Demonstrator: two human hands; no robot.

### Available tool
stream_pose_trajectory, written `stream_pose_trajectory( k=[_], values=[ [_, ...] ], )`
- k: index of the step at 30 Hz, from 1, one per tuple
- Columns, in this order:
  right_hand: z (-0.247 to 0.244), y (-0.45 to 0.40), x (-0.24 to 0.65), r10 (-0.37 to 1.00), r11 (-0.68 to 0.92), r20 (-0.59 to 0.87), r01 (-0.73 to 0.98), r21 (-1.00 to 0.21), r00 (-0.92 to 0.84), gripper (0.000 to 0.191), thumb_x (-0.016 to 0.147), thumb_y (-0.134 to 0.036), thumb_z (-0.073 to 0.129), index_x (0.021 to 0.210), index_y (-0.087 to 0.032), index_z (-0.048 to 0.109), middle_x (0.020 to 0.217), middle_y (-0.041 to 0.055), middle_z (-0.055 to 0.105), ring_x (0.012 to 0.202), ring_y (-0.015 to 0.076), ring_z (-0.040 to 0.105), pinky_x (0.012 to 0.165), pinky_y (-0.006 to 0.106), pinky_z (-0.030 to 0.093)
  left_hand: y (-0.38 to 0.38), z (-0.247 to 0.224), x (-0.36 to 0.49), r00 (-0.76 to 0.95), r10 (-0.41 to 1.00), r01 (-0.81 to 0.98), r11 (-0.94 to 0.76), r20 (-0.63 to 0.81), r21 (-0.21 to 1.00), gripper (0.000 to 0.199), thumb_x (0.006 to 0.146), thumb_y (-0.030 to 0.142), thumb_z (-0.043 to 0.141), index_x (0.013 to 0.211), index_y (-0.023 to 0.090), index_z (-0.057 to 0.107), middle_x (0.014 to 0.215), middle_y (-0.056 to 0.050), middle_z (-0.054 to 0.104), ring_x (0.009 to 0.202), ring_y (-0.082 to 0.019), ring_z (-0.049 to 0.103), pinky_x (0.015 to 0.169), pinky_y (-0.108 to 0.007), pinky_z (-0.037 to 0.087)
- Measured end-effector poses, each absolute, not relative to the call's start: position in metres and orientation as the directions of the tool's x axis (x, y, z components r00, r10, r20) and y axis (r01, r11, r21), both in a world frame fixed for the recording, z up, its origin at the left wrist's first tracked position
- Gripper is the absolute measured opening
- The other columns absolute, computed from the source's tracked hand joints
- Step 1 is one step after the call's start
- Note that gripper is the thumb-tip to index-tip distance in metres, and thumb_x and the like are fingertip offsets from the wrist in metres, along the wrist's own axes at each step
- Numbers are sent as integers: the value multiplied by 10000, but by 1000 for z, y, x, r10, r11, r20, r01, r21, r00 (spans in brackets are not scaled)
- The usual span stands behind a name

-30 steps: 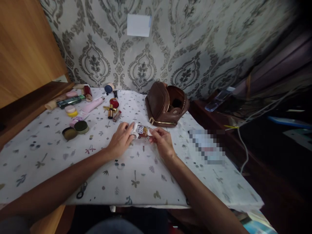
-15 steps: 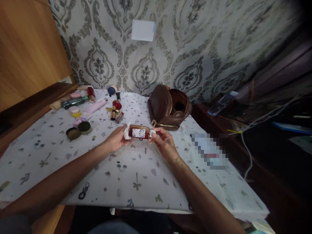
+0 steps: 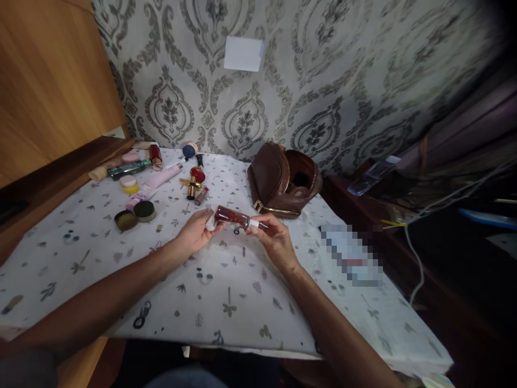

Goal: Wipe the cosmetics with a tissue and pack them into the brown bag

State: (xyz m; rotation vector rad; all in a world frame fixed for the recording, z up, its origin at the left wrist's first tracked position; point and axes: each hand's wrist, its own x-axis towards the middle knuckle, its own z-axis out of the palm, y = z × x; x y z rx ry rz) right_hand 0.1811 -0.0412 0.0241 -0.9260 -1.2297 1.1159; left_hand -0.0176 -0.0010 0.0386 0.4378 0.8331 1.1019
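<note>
Above the middle of the table, a dark red bottle (image 3: 232, 216) with a white cap is held roughly level. My right hand (image 3: 277, 240) pinches the bottle by its white cap. A crumpled white tissue (image 3: 210, 220) is gripped in my left hand (image 3: 196, 231), against the base end of the bottle. Beyond my hands stands a brown bag (image 3: 278, 180) with its zipper open. Several cosmetics lie to the left, among them a pink tube (image 3: 165, 177), a green bottle (image 3: 129, 168), a gold lipstick (image 3: 191, 188) and a round dark green jar (image 3: 144, 210).
The cosmetics and bag rest on a table with a patterned white cloth (image 3: 197, 302). A blurred-out flat item (image 3: 353, 256) lies on the right. Past the right edge are a clear plastic bottle (image 3: 374, 175) and white cables (image 3: 418, 264). A wooden cabinet (image 3: 56, 75) stands left.
The bottle has turned in my hands, so its white label no longer faces me. Its cap end now tilts slightly lower. The whole view has shifted a little.
</note>
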Motion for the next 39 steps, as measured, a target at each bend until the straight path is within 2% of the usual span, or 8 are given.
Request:
stream_pose_trajectory(
  k=[7,12,15,19,25,30,35,39],
  values=[
    [30,-40,184,966,256,253,-76,-964,49,268,684,-405,855,849,-244,717,798,-15,689,700,142,625,708,290,542,-1,39,-22,268,899,-575,437,-345,692,121,889,47,542,853,156,579,665,-2,660,485,-142,652,413,-207,490],
    [33,-42,188,961,274,273,-12,-962,51,305,654,-382,875,886,-252,727,904,7,728,824,181,672,781,324,557,2,39,-27,357,873,-439,471,-332,765,151,964,193,506,913,131,634,674,-48,683,480,-157,661,335,-176,401],
    [33,-44,190,935,352,355,73,-933,26,241,706,-345,848,908,-256,751,955,23,741,882,198,684,835,352,557,5,37,-30,432,834,-317,497,-343,808,228,989,230,464,1033,116,656,743,-87,720,532,-165,690,325,-157,372],
    [34,-46,192,866,495,498,193,-847,-39,174,768,-283,807,938,-271,773,1044,48,754,1014,231,692,931,401,539,9,36,-36,459,814,-268,508,-355,819,291,1020,292,414,1090,125,641,777,-99,726,574,-195,716,306,-166,364],
    [38,-50,192,820,564,562,320,-761,-109,158,801,-333,782,956,-301,781,1081,59,768,1019,259,707,946,461,548,12,34,-42,533,793,-213,463,-295,860,290,961,410,569,987,132,649,702,-87,711,559,-206,720,293,-155,350],
    [40,-53,189,795,604,576,340,-721,-191,128,827,-326,757,952,-322,783,1074,54,768,1014,259,707,931,471,554,11,38,-36,446,810,-161,491,-380,856,262,958,367,552,859,138,632,591,-47,672,439,-178,670,255,-149,249],
    [30,-50,184,872,483,481,308,-820,-90,240,811,-391,762,1030,-293,770,1103,60,749,1010,246,687,889,422,578,8,40,-27,365,848,-184,470,-384,863,279,933,316,538,696,167,544,472,5,585,358,-169,626,258,-143,204],
    [22,-46,183,938,321,343,239,-916,55,324,740,-433,810,998,-240,771,959,46,749,828,200,684,739,328,601,4,38,-24,342,869,-219,444,-357,869,204,885,281,591,719,171,545,499,19,591,369,-171,627,279,-149,244]
  ],
)
